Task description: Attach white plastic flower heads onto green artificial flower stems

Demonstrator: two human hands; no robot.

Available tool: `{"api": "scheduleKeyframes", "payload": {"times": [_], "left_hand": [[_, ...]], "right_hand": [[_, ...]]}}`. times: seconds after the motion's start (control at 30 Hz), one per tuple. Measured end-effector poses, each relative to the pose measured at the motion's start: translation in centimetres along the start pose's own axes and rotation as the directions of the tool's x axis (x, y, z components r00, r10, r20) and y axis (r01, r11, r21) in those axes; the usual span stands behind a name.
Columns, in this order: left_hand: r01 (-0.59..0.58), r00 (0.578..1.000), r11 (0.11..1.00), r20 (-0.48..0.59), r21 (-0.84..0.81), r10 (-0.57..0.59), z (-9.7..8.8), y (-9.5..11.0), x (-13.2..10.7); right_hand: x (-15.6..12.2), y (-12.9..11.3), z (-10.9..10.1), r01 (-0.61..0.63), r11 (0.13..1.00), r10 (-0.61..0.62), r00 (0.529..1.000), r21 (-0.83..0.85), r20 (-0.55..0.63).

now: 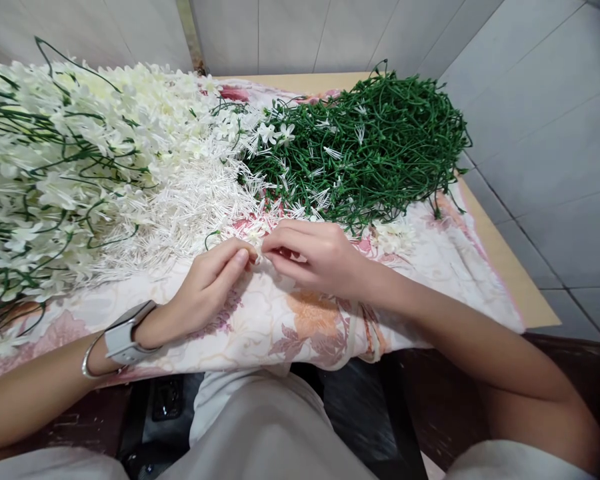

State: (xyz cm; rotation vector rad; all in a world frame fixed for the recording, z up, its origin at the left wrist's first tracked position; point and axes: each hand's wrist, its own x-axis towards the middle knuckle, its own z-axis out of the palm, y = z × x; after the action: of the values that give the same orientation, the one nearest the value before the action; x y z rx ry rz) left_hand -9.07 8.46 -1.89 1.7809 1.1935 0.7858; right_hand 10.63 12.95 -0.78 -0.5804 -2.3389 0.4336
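Observation:
My left hand (215, 270), with a grey watch and a bracelet on its wrist, is closed in a pinch at the middle of the cloth's near side. A small white flower piece (257, 261) shows at its fingertips. Close by on the right, my right hand (313, 257) is closed too, thumb and fingers together; what they hold is hidden. The two sets of fingertips almost meet. Just beyond them lie loose white stamens (180, 213) in a heap, and a thin green stem (211, 239) curls up behind my left hand.
Finished-looking artificial white flowers (55, 190) on green stems pile up at the left. A mound of bare green stems (380, 147) fills the back right. A floral cloth (305, 320) covers the wooden table (520, 293); tiled walls (545, 133) stand behind and right.

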Motion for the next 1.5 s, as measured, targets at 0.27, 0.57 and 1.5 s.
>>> {"api": "scheduleKeyframes", "payload": {"times": [0.27, 0.57, 1.5], "left_hand": [[0.041, 0.997, 0.982, -0.062, -0.187, -0.053, 0.29, -0.62, 0.37], [0.034, 0.999, 0.977, -0.025, -0.209, -0.041, 0.19, -0.21, 0.30], [0.034, 0.998, 0.994, -0.049, -0.107, -0.040, 0.15, -0.42, 0.26]], "right_hand": [[0.28, -0.03, 0.08, -0.250, 0.914, 0.252, 0.967, 0.320, 0.036], [0.31, -0.39, 0.20, -0.321, 0.877, 0.344, 0.939, 0.358, 0.001], [0.20, -0.37, 0.35, -0.435, 0.727, 0.453, 0.885, 0.532, 0.105]]}}
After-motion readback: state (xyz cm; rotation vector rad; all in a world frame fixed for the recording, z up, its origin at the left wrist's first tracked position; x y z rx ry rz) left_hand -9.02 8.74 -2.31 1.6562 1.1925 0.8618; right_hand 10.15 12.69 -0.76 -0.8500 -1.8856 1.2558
